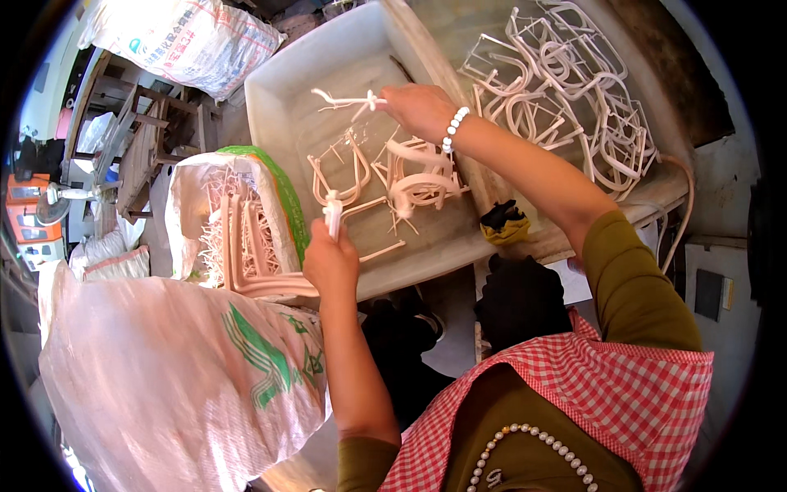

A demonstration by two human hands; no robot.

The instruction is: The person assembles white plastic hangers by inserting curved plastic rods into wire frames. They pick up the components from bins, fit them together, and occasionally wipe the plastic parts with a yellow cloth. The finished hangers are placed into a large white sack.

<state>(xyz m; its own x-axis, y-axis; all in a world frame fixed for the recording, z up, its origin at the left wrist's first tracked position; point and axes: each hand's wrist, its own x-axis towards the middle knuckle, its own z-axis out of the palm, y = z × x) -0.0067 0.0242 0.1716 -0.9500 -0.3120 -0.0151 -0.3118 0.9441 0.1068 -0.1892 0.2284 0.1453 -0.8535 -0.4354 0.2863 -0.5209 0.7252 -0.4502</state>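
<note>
My right hand (pixel 420 111), a white bead bracelet at its wrist, reaches over the near tray and pinches a thin, branched pale plastic sprue (pixel 352 101) that points left. My left hand (pixel 331 261) is closed round a pale plastic piece (pixel 333 210) whose end stands up above the fist; its exact kind is hard to make out. Below my right hand, several pink curved plastic parts (pixel 422 179) with thin runners lie in the grey tray (pixel 287 86). A loose pale stick (pixel 382 251) rests close to my left hand.
To the right, a second tray (pixel 459 45) holds a heap of pale curved plastic parts (pixel 557 90). An open sack (pixel 184 213) of pink sprues stands left of the tray, a large sack (pixel 164 361) nearer. A black and yellow cloth bundle (pixel 505 223) lies on the tray's edge.
</note>
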